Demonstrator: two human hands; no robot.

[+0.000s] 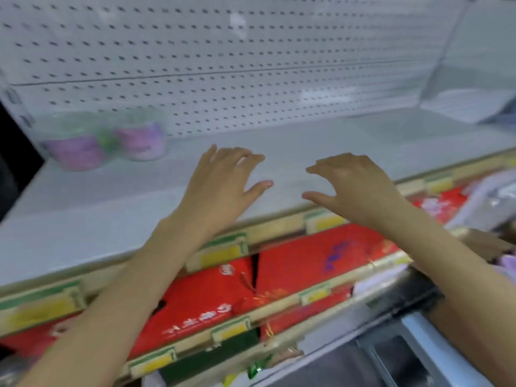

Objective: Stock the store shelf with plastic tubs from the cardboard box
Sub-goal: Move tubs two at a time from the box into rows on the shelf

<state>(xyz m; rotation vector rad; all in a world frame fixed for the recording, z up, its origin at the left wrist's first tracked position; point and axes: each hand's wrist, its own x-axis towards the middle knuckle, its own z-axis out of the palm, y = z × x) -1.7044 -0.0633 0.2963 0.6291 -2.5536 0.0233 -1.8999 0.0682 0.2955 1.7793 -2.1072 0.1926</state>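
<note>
Both hands are out over the white shelf (139, 208), palms down, and neither has anything in it. The left hand (223, 177) has its fingers (248, 159) spread and only slightly bent, with the thumb sticking out to the side toward the other hand. The right hand (354, 185) looks about the same: fingers (324, 166) loosely curved and apart, thumb pointing in toward the left one, nothing pinched or gripped. The two hands sit near each other with a gap of bare shelf between them, toward the front half of the shelf. I can't tell whether the fingertips are touching the surface or just hanging over it (the whole shot is pretty smeared).

The plastic tubs (75, 146) are well away from the hands, at the back left corner of the shelf. I can make out two clear ones with purple bands, standing upright just beside each other, right up near the pegboard (223, 51) back panel. The second one (141, 138) sits a bit further right.

Along the shelf's front edge there's a strip with yellow and green price labels (223, 252), and both forearms cross over it. Under that, the lower shelf is packed with red boxes (315, 255) lying flat, printed with lettering too blurry to read.
</note>
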